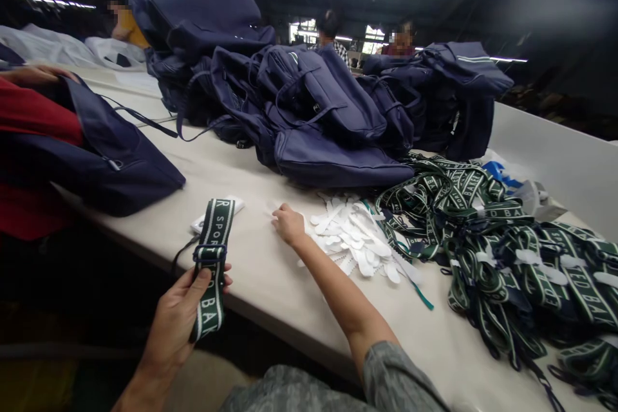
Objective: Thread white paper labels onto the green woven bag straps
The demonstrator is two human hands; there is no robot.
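Note:
My left hand (176,315) grips a folded green strap (217,222) with white lettering, white edge stripes and a dark slider buckle, held upright at the table's front edge. The thumb presses on its face and the fingers wrap behind. Over the table, my right hand (290,225) reaches forward with its fingers drawn together. Something pale and blurred shows at the fingertips; I cannot make it out. Just right of that hand lies a loose heap of white tab-ended strips (355,238). Behind the held strap, a small white object (197,224) lies partly hidden.
Navy bags (328,96) are piled across the back of the table (261,264). Many green lettered straps (483,225), some bundled with white strips, cover the right side. At left, a person in a red sleeve (33,109) handles a navy bag (120,161). Other people stand beyond.

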